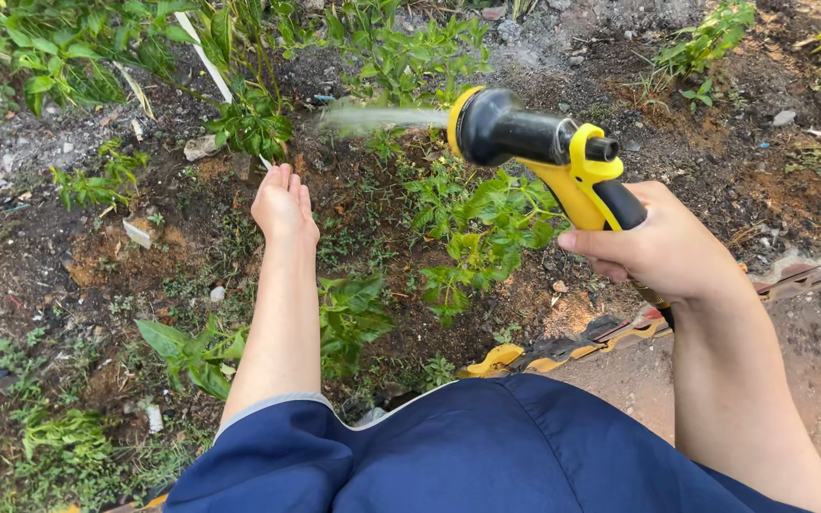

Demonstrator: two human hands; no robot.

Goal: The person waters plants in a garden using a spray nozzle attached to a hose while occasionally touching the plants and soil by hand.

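**Spraying a garden bed with a yellow hose nozzle**

Holding the spray nozzle (534,152), the right hand (667,252) has its grip closed tight around the black and yellow handle, fingers wrapped over the front and the thumb side toward the camera. The nozzle's black barrel points left, its yellow-rimmed head level with the top of the bed, and a pale jet of water (382,118) leaves it sideways toward the leafy plants. The nozzle sits right of centre in the view, above a low green plant (482,223) and well apart from the other hand.

The left hand (284,204) reaches out over the soil with its grip fully open, palm turned up and slightly cupped, fingers together and pointing away from the person. It holds nothing and lies just below the line of the water jet; whether the spray touches it cannot be told.

Under both arms spreads the soil bed (144,256), dark and damp in patches, scattered with small stones and bits of litter. Broad-leaved plants (353,313) grow beneath the left forearm, and taller green shrubs (59,57) line the upper left edge. A row of edging bricks (800,275) runs along the right side, just behind the right wrist, with bare ground beyond it. A dark blue garment (486,456) fills the bottom of the view.
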